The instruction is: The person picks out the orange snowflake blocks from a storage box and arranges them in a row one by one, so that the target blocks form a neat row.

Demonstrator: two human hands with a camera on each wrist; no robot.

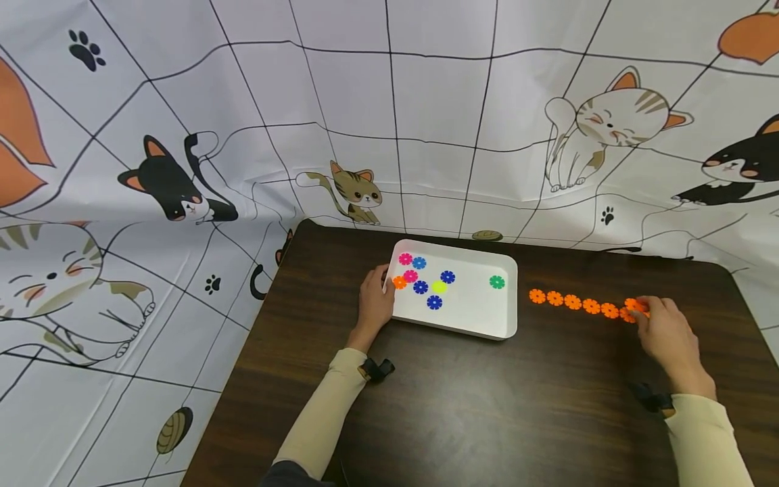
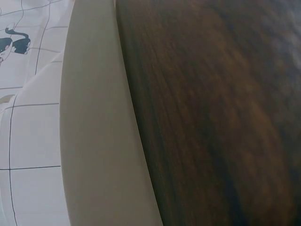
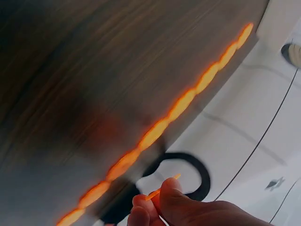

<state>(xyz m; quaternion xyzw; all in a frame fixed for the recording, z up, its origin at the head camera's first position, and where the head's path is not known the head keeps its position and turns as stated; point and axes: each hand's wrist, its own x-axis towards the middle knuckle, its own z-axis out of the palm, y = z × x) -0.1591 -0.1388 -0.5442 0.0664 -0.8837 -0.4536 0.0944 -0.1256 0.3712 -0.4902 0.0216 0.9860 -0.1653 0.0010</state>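
A white rectangular tray lies on the dark table with several snowflake discs in it: pink, blue, orange, yellow and one green disc. My left hand grips the tray's left edge, thumb by the rim; the left wrist view shows only a sleeve and table. To the right of the tray runs a row of orange snowflake discs. At its right end my right hand pinches an orange snowflake disc. The right wrist view shows this disc edge-on between thumb and finger, above the row.
The dark wooden table extends in front of the tray and row. A white curtain printed with cats and grid lines hangs behind the table and along its left side. Dark wrist cameras sit on both forearms.
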